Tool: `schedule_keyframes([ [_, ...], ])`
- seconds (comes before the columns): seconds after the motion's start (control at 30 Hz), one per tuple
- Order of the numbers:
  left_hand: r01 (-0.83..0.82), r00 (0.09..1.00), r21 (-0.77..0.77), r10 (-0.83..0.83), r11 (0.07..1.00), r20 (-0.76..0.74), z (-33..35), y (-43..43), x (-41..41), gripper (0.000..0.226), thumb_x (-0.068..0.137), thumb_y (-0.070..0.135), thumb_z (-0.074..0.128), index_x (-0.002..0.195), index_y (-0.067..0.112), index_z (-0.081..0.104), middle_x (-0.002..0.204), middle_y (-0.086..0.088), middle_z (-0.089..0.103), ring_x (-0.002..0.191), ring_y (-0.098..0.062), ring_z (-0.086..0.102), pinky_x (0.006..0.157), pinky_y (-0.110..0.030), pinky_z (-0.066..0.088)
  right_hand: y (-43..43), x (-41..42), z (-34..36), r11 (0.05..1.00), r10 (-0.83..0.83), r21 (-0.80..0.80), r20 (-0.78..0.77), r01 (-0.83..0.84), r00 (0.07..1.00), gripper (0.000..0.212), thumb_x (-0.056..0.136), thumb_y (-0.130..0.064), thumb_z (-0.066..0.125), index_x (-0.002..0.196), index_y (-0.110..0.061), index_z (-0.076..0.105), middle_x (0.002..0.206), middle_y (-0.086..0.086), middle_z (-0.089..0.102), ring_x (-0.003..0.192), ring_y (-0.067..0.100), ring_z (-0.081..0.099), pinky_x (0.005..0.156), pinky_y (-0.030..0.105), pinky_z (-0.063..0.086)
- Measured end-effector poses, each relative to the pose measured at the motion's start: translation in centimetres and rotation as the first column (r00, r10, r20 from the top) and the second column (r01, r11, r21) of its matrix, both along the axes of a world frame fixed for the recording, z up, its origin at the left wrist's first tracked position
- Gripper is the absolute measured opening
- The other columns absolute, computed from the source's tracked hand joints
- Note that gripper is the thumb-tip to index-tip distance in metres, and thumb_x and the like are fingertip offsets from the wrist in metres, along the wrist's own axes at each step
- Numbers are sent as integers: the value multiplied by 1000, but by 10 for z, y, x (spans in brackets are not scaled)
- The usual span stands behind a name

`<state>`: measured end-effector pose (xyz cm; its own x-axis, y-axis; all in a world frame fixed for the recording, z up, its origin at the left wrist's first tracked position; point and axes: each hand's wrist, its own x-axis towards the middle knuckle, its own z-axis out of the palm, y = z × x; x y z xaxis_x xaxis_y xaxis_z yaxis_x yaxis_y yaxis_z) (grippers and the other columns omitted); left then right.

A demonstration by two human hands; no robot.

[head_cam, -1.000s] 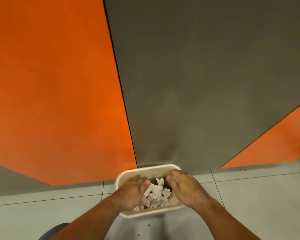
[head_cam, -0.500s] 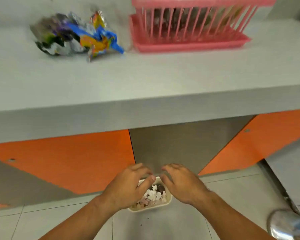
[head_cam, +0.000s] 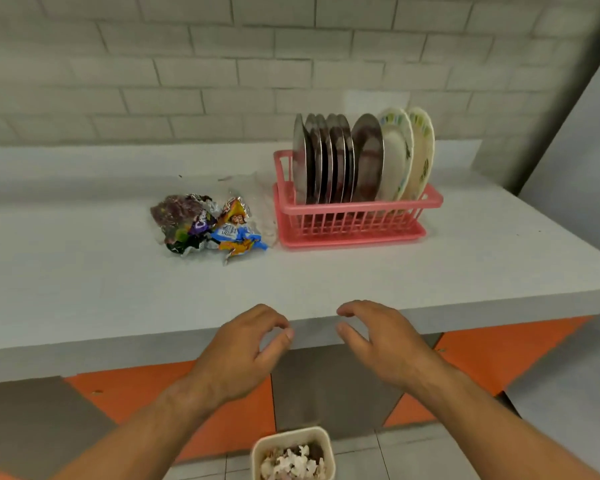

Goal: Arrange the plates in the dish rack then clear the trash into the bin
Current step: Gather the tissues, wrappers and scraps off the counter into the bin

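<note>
Hands: left hand (head_cam: 243, 344) and right hand (head_cam: 385, 341) are held empty, fingers loosely curled.
Trash: wrappers (head_cam: 208, 226) are seen on the counter (head_cam: 84, 271), ahead-left; left hand judged nearer.
Bin: bin (head_cam: 291, 436) is seen on the floor below.

Soft, even indoor light, moderately bright; source out of frame. Table (head_cam: 84, 271) pale, almost washed out. Shadows faint, soft-edged, and its front edge face reads greyer. Dull sheen on the metal plates (head_cam: 329, 161) in the dish rack (head_cam: 350, 223). Whole frame slightly smeared; wrappers (head_cam: 205, 226) and wall tiles (head_cam: 187, 64) soft. Wide-angle bowing toward the right edge and corners.
</note>
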<state>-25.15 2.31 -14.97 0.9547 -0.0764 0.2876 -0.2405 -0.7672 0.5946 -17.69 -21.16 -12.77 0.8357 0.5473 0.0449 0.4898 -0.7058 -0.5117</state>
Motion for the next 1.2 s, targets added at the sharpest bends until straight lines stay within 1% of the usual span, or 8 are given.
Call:
schedule_keyframes([
  [0.23, -45, 999, 9, 45, 999, 16, 9, 45, 14, 34, 90, 62, 35, 102, 39, 58, 101, 27, 54, 100, 5, 52, 80, -18, 46, 61, 19, 3, 999, 40, -32, 23, -39, 999, 36, 97, -42, 48, 131, -31, 51, 135, -16, 51, 123, 4, 43, 102, 21, 34],
  [0.5, -31, 992, 4, 30, 1000, 125, 34, 138, 90, 17, 94, 41, 51, 97, 31, 64, 96, 21, 56, 94, 1, 53, 77, -24, 47, 175, 85, 13, 990, 116, -103, 217, -95, 969, 42, 93, -36, 54, 132, -21, 50, 138, -7, 47, 127, 12, 37, 104, 23, 30],
  [0.63, -31, 985, 19, 27, 999, 171, 46, 176, 120, 9, 93, 28, 56, 94, 27, 65, 89, 21, 55, 87, -2, 53, 73, -19, 42, 238, 120, 17, 958, 226, -244, 312, -152, 923, 66, 84, -30, 64, 143, -17, 36, 145, 1, 36, 134, 21, 29, 112, 35, 25],
  [0.73, -30, 985, 20, 26, 999, 172, 49, 194, 137, 9, 93, 25, 56, 95, 27, 65, 89, 21, 55, 87, -2, 54, 74, -14, 39, 260, 133, 7, 927, 195, -354, 182, -121, 964, 77, 83, -30, 67, 146, -20, 25, 132, 7, 47, 121, 27, 41, 100, 37, 34],
  [0.83, -12, 989, 18, 10, 1000, 148, 44, 202, 152, 12, 94, 25, 55, 97, 25, 66, 92, 20, 56, 89, -2, 53, 77, -19, 43, 255, 128, -7, 895, 201, -433, 184, -105, 962, 65, 83, -28, 67, 138, -17, 34, 121, 7, 48, 110, 28, 45, 89, 35, 37],
  [1.0, 68, 993, 63, -73, 996, 88, 33, 191, 167, 16, 95, 25, 54, 103, 20, 67, 99, 10, 60, 90, -8, 55, 80, -31, 47, 222, 111, -23, 932, 168, -349, 178, -97, 970, 64, 84, -36, 59, 141, -20, 35, 130, -1, 43, 116, 20, 38, 98, 30, 37],
  [1.1, 93, 993, 108, -100, 990, 66, 27, 178, 175, 17, 95, 26, 53, 105, 20, 66, 104, 8, 60, 88, -7, 55, 79, -25, 45, 206, 100, -31, 952, 173, -283, 190, -115, 966, 70, 85, -52, 53, 145, -23, 32, 140, -4, 35, 126, 16, 32, 106, 21, 24],
  [1.2, 121, 991, 156, -128, 980, 32, 23, 160, 184, 21, 97, 26, 51, 110, 18, 65, 109, 6, 60, 94, -9, 55, 81, -21, 42, 193, 92, -41, 954, 177, -273, 179, -124, 968, 74, 84, -70, 41, 144, -28, 33, 149, -3, 28, 134, 16, 26, 111, 21, 16],
])
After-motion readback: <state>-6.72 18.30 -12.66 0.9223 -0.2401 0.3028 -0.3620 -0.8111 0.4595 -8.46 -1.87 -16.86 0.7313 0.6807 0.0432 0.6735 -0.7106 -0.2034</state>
